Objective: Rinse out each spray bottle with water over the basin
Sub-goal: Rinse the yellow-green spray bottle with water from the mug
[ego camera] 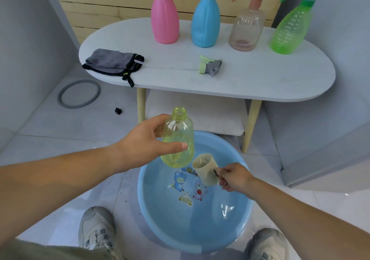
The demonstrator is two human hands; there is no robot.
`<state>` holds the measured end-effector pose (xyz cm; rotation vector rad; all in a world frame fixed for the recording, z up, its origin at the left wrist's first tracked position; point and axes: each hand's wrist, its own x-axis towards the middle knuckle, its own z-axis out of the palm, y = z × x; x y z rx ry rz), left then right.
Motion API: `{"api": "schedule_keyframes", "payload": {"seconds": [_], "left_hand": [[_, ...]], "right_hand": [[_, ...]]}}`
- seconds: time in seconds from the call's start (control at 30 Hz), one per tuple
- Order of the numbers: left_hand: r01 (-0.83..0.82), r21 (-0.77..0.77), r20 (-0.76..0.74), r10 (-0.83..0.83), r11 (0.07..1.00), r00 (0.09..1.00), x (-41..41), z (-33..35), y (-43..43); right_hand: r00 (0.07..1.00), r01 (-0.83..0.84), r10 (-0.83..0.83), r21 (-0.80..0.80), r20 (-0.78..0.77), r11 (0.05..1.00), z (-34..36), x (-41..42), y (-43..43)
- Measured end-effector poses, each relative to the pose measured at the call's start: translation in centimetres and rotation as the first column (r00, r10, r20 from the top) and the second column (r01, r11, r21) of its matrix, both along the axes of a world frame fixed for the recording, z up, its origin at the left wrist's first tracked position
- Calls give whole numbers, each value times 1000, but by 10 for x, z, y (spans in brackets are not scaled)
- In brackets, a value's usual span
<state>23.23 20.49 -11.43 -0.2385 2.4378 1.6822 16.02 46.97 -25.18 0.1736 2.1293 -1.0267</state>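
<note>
My left hand (144, 139) grips a clear yellow-green bottle (178, 131) with its cap off, held upright above the blue basin (160, 225). My right hand (234, 176) holds the handle of a beige cup (204, 167), tilted with its mouth toward the bottle, low over the basin. The basin stands on the floor, has cartoon prints on its bottom and holds water. The removed green and grey spray head (210, 66) lies on the white oval table (260, 83). Four capped spray bottles stand along the table's back: pink (164, 19), blue (205, 21), clear brown (246, 29), green (290, 29).
A grey cloth (112, 63) lies at the table's left edge. A grey ring (79, 93) and a small black piece (118, 110) are on the tiled floor to the left. My two shoes (96, 231) flank the basin. Grey walls stand on both sides.
</note>
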Motion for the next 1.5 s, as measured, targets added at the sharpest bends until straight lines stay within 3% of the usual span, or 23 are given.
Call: {"api": "schedule_keyframes", "payload": {"seconds": [0.23, 0.5, 0.9, 1.37, 1.5], "left_hand": [[33, -34, -24, -34, 999, 999, 1, 18, -11], [-31, -61, -118, 23, 998, 993, 3, 33, -22], [18, -140, -108, -33, 990, 994, 4, 39, 2], [78, -127, -131, -95, 989, 987, 0, 31, 20], [80, -102, -127, -93, 992, 988, -1, 30, 18]], "right_hand": [[985, -82, 59, -144, -160, 986, 73, 5, -3], [940, -97, 27, -189, -341, 977, 167, 9, 8], [716, -170, -83, -289, -693, 942, 248, 19, 15], [470, -181, 15, -80, -882, 980, 264, 30, 20], [449, -195, 41, -53, -892, 979, 269, 33, 19]]}}
